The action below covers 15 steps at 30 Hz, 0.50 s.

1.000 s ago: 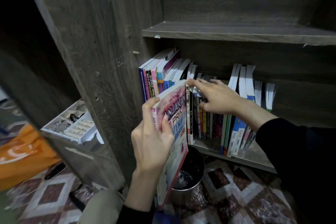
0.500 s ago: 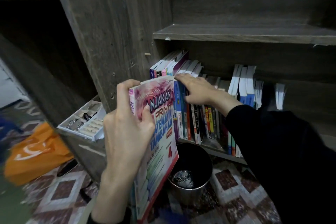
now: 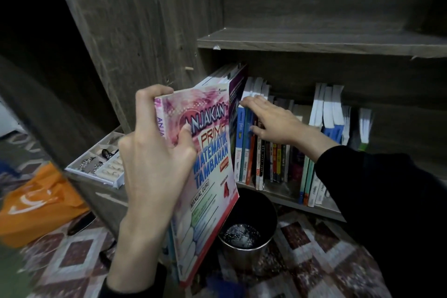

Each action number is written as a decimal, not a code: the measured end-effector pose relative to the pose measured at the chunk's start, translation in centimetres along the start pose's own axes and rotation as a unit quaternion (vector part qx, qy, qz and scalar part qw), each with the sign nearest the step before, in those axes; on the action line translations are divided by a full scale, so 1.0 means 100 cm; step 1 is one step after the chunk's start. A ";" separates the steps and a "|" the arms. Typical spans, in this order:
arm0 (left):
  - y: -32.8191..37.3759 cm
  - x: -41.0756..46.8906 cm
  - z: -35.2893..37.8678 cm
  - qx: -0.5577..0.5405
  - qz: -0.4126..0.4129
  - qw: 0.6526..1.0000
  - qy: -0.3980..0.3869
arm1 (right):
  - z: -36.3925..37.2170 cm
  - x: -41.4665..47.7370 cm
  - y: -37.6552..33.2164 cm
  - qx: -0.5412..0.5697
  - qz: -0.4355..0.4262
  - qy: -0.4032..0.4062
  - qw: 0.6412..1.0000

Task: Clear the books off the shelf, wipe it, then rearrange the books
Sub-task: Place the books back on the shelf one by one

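My left hand (image 3: 154, 159) grips a pink and white maths book (image 3: 210, 172) by its spine edge, thumb on the cover, holding it upright in front of the shelf. My right hand (image 3: 273, 121) reaches into the lower shelf (image 3: 285, 197), its fingers laid over the tops of the standing books (image 3: 244, 147) and its thumb against their spines. More books (image 3: 329, 113) stand further right, some leaning. A few tall books (image 3: 232, 75) lean at the shelf's left end behind the held book.
A bare wooden shelf board (image 3: 314, 41) runs above. On the patterned floor a metal bin (image 3: 246, 232) stands below the shelf. At left lie an orange bag (image 3: 38, 203) and a white compartment tray (image 3: 99, 164) of small items.
The pink book has come out of the row, up and leftward, in my left hand. My right hand slid left along the book tops. The camera moved closer.
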<state>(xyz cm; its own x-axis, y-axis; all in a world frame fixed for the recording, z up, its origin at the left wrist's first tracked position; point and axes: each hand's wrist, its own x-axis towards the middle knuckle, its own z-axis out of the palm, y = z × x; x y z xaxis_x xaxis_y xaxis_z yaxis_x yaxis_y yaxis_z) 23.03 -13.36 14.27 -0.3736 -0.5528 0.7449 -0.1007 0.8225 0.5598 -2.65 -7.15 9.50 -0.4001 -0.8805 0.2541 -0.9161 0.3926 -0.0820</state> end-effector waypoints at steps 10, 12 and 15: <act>0.004 0.035 0.011 -0.019 0.028 0.999 -0.004 | -0.003 -0.003 -0.004 0.003 0.010 -0.006 1.000; 0.003 0.043 0.014 -0.003 0.027 1.000 -0.015 | 0.000 -0.002 -0.002 0.006 0.004 -0.002 1.000; 0.001 0.054 0.019 0.028 0.033 0.999 -0.028 | 0.001 -0.001 -0.001 0.005 0.005 0.004 1.000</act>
<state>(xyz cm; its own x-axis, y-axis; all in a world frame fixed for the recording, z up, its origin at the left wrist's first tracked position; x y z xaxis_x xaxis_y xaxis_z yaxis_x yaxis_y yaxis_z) 19.22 -16.05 17.65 -0.4317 -0.4903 0.7571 -0.1258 0.8639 0.4878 -2.49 -7.15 9.34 -0.4090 -0.8744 0.2611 -0.9123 0.3985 -0.0946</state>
